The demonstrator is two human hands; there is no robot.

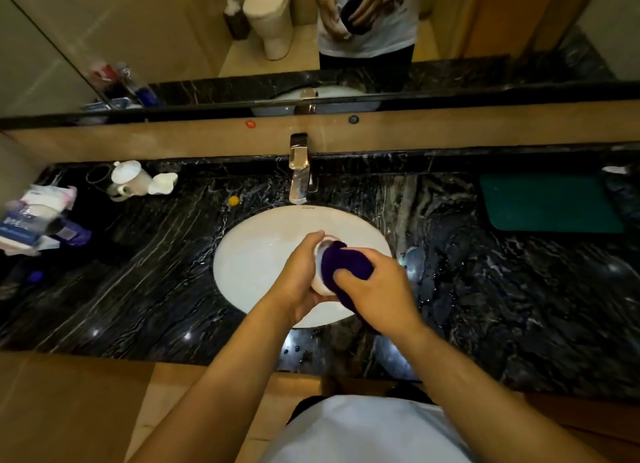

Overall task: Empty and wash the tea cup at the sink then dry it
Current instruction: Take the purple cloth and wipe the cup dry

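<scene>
A black white-veined marble desk (pixel 145 272) ran under a wide wall mirror (pixel 173 30), the oval white basin (pixel 256 255) sunk in below a gold tap (pixel 299 172). Over that basin the small white ceramic tea cup (pixel 319 286) lay tipped, mouth aimed up and away (mostly hidden). The left hand (pixel 298 282) wrapped it in a firm grip; the right hand (pixel 377 289) clenched a dark purple cloth (pixel 346 265) pressed into its mouth.

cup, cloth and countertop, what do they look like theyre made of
Cup: probably glazed ceramic, white and smooth. Cloth: soft fabric, dark purple and matte, bunching under the right hand. Countertop: looks like polished black stone, marble perhaps, with white veins and bright light reflections.
</scene>
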